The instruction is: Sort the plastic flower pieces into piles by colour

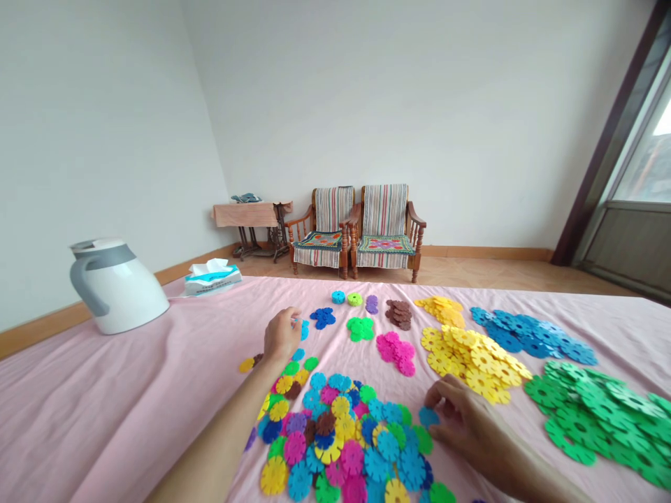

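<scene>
A mixed heap of coloured plastic snowflake discs (340, 440) lies on the pink cloth in front of me. My left hand (282, 334) reaches beyond the heap, fingers closed round a light blue disc (304, 328) beside a dark blue pile (323, 318). My right hand (464, 419) rests at the heap's right edge, fingertips pinching a blue disc (428, 416). Sorted piles lie further out: green (361, 328), magenta (397, 351), brown (399, 314), yellow (472, 353), blue (535, 332), and a large green pile (597, 416).
A white electric kettle (116, 285) stands at the table's left, with a tissue pack (212, 277) behind it. Single discs (355, 299) sit near the far edge. Two wooden armchairs (356, 230) and a small table (251, 213) stand by the far wall.
</scene>
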The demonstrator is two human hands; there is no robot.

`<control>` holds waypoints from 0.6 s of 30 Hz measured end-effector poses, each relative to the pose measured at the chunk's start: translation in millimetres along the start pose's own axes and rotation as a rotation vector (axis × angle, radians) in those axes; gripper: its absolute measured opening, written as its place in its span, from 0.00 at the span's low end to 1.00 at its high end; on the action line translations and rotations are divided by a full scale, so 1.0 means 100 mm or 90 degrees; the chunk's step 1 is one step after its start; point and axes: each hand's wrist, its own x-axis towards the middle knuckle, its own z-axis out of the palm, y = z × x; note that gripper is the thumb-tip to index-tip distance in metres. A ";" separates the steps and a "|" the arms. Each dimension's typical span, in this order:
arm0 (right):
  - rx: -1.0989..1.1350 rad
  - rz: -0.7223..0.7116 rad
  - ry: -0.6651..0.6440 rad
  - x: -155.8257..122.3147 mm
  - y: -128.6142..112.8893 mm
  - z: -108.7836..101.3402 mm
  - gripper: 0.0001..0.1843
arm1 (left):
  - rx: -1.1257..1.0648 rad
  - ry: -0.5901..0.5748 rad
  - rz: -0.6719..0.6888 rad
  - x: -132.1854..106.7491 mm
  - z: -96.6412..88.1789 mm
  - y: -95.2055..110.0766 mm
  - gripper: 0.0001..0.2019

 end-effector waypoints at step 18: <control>0.259 -0.044 0.082 0.00 -0.24 0.10 0.05 | -0.331 -0.378 0.254 -1.30 0.00 1.36 0.04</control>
